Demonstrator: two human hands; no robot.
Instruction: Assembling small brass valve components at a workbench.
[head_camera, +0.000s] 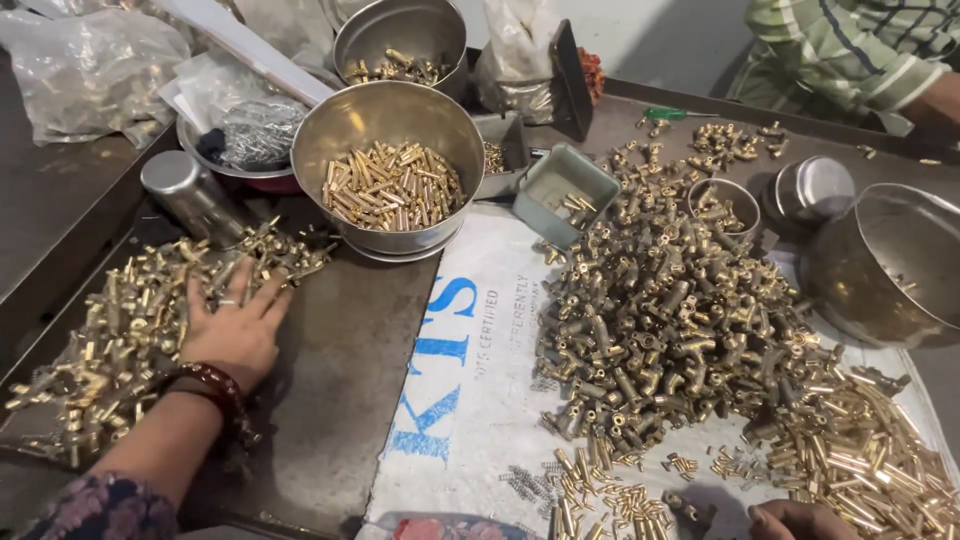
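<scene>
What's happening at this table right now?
A person is sorting small brass parts by hand. The left hand lies flat on a pile of brass pieces at the left. The right hand barely shows at the bottom edge, beside brass tubes. A steel bowl of brass pins sits ahead, with a large heap of fittings on a white sack. A co-worker's striped sleeve is opposite.

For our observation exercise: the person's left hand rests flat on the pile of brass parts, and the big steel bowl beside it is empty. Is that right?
Not quite. The head view shows the left hand flat on the pile of brass parts, but the big steel bowl holds many brass pins, not nothing.
</scene>
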